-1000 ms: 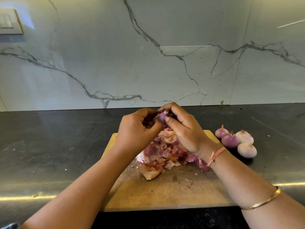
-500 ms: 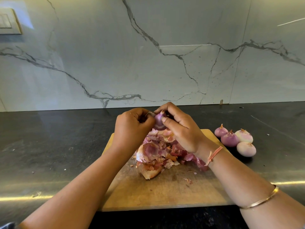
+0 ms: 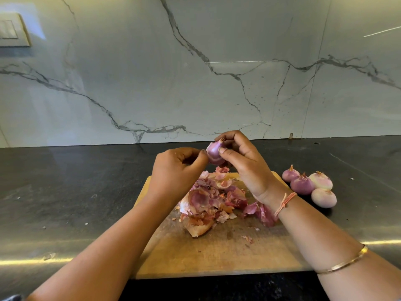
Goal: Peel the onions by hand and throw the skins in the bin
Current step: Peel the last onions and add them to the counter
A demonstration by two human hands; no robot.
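Both hands work above the far edge of a wooden cutting board. The right hand grasps a small purple onion between thumb and curled fingers, lifted off the board with its dry tip uppermost. The left hand, fingers curled, presses thumb and forefinger tips against the onion's left flank; whether a strip of skin is caught there cannot be told. Directly below lies a heap of loose skins, filling the middle of the board. The board's near edge runs close to the front edge of the dark countertop. Just past its right edge four peeled onions cluster, touching one another. Left of the board a wide stretch of counter extends, dotted with small flecks. A veined marble backsplash closes the rear, with a switch plate at upper left. The right forearm carries a thread band and a thin bangle.
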